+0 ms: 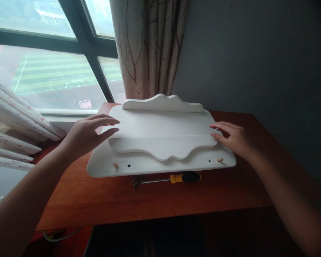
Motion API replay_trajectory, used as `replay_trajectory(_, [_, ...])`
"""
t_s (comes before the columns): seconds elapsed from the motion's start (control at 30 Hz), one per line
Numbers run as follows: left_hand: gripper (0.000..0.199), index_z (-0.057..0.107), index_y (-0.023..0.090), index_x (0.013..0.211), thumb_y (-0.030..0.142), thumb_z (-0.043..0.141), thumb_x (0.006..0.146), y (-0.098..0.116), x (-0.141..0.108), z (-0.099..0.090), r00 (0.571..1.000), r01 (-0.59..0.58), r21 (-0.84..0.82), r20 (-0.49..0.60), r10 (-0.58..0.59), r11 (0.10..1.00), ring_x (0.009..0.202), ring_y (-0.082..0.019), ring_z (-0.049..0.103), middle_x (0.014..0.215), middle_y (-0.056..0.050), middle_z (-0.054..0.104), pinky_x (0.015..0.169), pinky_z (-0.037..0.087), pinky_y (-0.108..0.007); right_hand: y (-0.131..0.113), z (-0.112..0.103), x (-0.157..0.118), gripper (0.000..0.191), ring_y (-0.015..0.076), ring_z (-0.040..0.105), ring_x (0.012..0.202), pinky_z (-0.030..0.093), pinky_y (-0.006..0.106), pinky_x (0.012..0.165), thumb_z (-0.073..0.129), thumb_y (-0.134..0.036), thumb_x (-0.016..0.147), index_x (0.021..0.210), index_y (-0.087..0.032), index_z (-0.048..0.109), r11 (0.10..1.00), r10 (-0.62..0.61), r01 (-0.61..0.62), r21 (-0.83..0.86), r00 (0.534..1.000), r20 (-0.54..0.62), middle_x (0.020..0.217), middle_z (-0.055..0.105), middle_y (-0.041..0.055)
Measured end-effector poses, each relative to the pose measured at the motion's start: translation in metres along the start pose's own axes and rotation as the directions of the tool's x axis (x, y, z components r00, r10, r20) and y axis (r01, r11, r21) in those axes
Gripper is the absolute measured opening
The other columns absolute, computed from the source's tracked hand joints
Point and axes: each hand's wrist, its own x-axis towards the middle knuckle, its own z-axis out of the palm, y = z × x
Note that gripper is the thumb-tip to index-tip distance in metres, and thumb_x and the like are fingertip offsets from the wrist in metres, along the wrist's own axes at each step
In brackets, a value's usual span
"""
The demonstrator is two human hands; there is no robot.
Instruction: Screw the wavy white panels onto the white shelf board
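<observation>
My left hand [96, 132] and right hand [231, 137] both curve wide, fingers parted, at the white board's [160, 125] two ends.

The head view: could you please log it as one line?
left hand: open, by white panel's left end | right hand: open, by its right end | screwdriver: on table, beside pegged board
</observation>
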Motion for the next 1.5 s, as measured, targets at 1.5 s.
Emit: replay_trajectory(1.5, [0.034,0.065,0.021,0.121,0.041,0.046,0.1,0.012,-0.021,0.016,0.997,-0.07,0.278,0.061,0.055,0.958,0.1,-0.027,0.069,0.119,-0.008,0.071,0.078,0.054,-0.036,0.012,0.02,-0.018,0.025,0.0274,0.056,0.126,0.046,0.048,0.108,0.053,-0.026,0.095,0.116,-0.023,0.066,0.989,-0.15,0.151,0.005,0.983,-0.107,0.13,0.064,0.0098])
